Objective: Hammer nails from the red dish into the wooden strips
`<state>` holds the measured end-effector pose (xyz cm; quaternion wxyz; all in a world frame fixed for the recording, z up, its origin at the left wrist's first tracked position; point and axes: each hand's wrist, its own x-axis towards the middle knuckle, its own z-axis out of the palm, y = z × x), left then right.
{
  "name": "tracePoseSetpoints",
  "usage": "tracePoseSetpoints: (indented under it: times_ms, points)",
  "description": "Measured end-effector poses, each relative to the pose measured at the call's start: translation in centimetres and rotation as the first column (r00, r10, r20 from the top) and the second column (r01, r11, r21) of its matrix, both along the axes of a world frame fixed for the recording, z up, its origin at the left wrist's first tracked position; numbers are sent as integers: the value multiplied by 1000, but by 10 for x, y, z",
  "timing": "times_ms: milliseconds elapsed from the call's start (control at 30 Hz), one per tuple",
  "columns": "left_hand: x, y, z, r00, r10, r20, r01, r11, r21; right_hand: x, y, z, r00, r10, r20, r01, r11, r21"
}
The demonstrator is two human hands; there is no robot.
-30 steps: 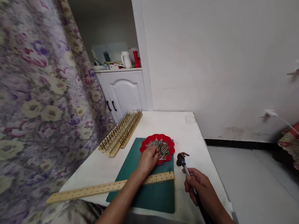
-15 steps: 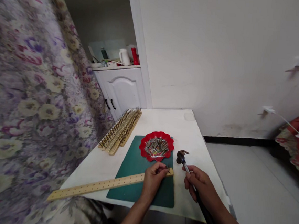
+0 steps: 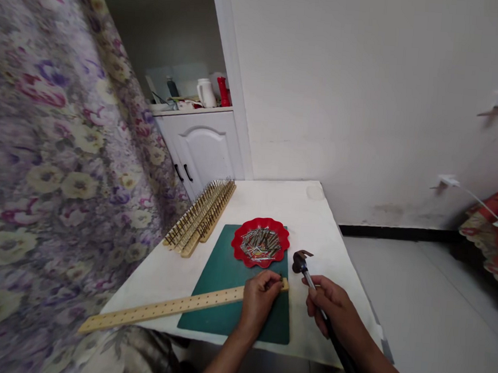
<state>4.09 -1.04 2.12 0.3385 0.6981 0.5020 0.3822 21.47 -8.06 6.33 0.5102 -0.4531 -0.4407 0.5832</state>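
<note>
My left hand (image 3: pixel 259 299) is closed in a pinch at the right end of a wooden strip (image 3: pixel 170 307) with rows of small holes. A nail sits between its fingertips, mostly hidden by them. The strip lies slantwise over a green mat (image 3: pixel 216 276), its left end past the mat toward my knee. To the right, my right hand (image 3: pixel 330 305) grips a claw hammer (image 3: pixel 306 274) by its shaft, head up and clear of the strip. Just beyond my left hand, a red scalloped dish (image 3: pixel 236 249) holds a heap of nails (image 3: pixel 261 244).
Several wooden strips (image 3: pixel 203 217) studded with upright nails lie at the table's back left. The white-covered table (image 3: pixel 274 197) meets the wall behind. A floral curtain (image 3: pixel 61 166) hangs at left, beside a white cabinet (image 3: pixel 206 148).
My left hand has shifted slightly right along the strip, and its fingers now cover more of the nail. The right hand and hammer stay almost where they were.
</note>
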Motion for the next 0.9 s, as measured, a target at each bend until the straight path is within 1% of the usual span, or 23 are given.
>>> tracePoseSetpoints:
  times_ms: [133,300,500,667,900]
  points:
    - [2,0,-1,999,5,-39,-3,999,49,3,-4,4,998,53,-28,-53,998,-17]
    - [4,0,-3,998,12,-54,-9,999,52,-2,-10,7,988,154,-27,-155,988,-27]
    - [4,-1,-3,999,30,-46,-27,998,54,-11,-12,7,990,141,10,-141,990,-2]
    - [3,-1,-4,998,28,-59,-24,998,61,-13,-11,9,986,159,42,-158,987,-23]
    - [2,-1,-4,998,24,-57,-20,998,65,-16,-12,8,988,145,42,-144,989,-27]
